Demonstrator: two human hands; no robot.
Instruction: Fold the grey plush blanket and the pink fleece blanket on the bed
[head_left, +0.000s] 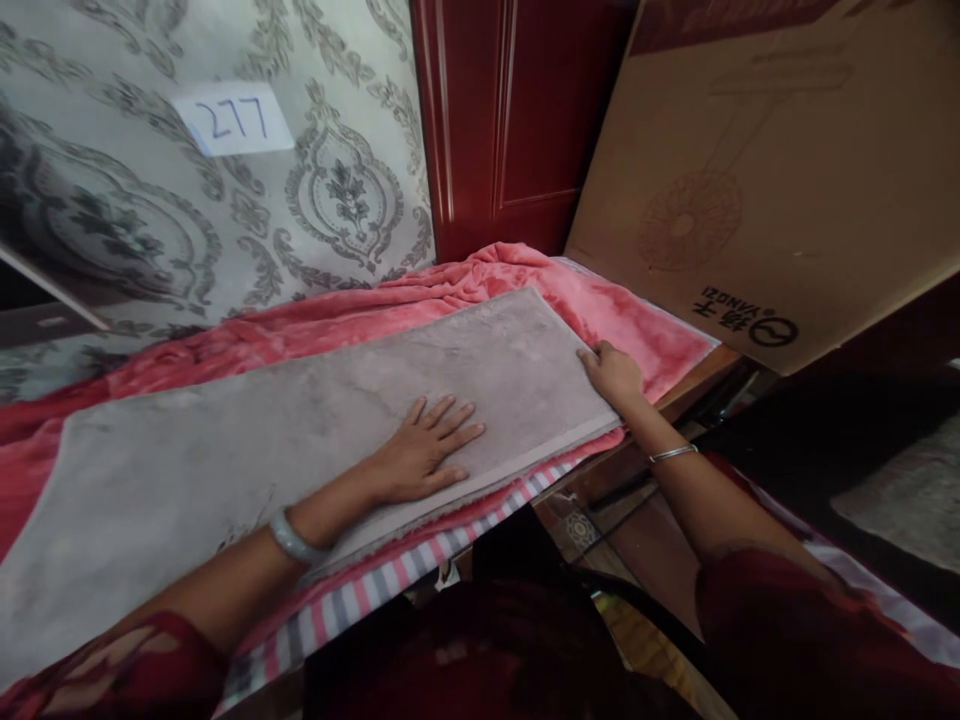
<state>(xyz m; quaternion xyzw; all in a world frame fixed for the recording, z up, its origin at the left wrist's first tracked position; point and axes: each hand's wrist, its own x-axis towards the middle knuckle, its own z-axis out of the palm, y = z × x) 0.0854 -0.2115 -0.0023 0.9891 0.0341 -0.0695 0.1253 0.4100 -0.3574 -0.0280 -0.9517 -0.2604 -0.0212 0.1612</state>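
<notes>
— So where is the left hand [424, 450]?
— From the head view, it lies flat on the grey mat [315, 420], fingers spread, palm down, gripping nothing. A pale bangle [292, 540] sits on that wrist.
— And the right hand [613, 375]?
— It rests at the mat's right end, fingers curled over the edge; whether they pinch it cannot be told. A thin bracelet [673, 454] circles the wrist.
— Where does the mat lie?
— Stretched along a pink blanket [300, 330], which covers a striped cloth [390, 585] at the near edge.
— What stands about?
— A cardboard box [765, 170] leans just beyond the mat's right end, beside a red door [510, 120]. Patterned wallpaper [150, 200] behind carries a paper tag [234, 119] marked 277.
</notes>
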